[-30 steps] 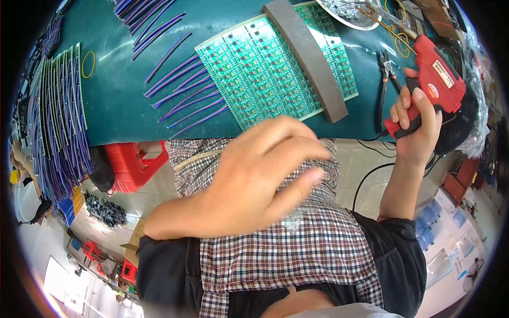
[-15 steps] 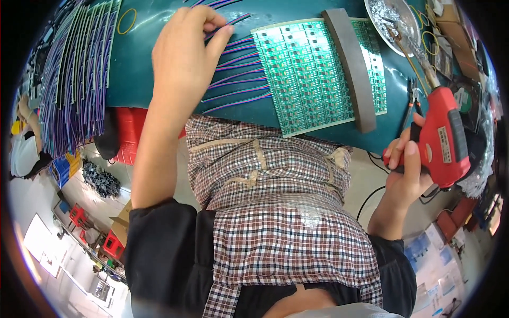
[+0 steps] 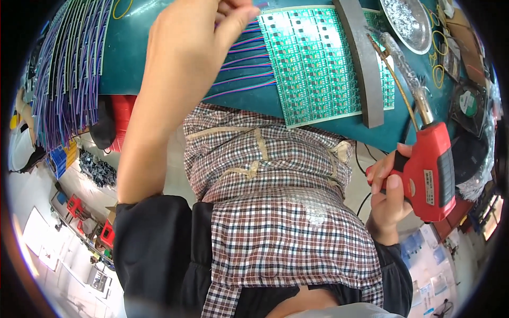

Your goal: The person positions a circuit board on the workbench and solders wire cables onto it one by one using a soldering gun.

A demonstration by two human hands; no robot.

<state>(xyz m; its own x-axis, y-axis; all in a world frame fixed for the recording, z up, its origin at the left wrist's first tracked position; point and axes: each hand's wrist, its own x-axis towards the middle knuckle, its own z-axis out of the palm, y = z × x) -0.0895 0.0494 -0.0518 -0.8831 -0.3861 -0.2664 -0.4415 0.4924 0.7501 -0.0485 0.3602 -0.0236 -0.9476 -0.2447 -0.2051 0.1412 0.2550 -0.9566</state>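
The left hand [image 3: 193, 40] reaches far forward over the teal table [image 3: 127, 69], its forearm rising from the lower left in a long straight line, the wrist bent slightly so the back of the hand faces the camera. Its fingers are pinched together at the top edge of the view on the end of a purple wire [image 3: 249, 27] — the fingertips sit close, thumb against forefinger, with the rest of the hand curled behind them. That wire belongs to a row of thin purple and blue wires [image 3: 241, 74] lying side by side on the table, their far ends touching the left edge of a green circuit board panel [image 3: 318, 63].

A long grey bar [image 3: 363, 63] lies across the panel near its right side, tilted a little. Beyond it, a shallow metal dish [image 3: 405, 21] with silvery scraps stands near the top right corner.

The right hand [image 3: 389, 193] is held low and to the right, off the table edge, the elbow bent and the wrist cocked upward. It is wrapped firmly around the grip of a red soldering gun [image 3: 432, 169] — fingers curled round the handle, thumb on the near side. The gun's long thin tip [image 3: 395, 61] points up and to the left, ending over the table just beside the grey bar.

At the far left, a bundle of finished wire strips [image 3: 69, 74] hangs over the table edge. A checked apron [image 3: 275, 212] covers the person's lap.
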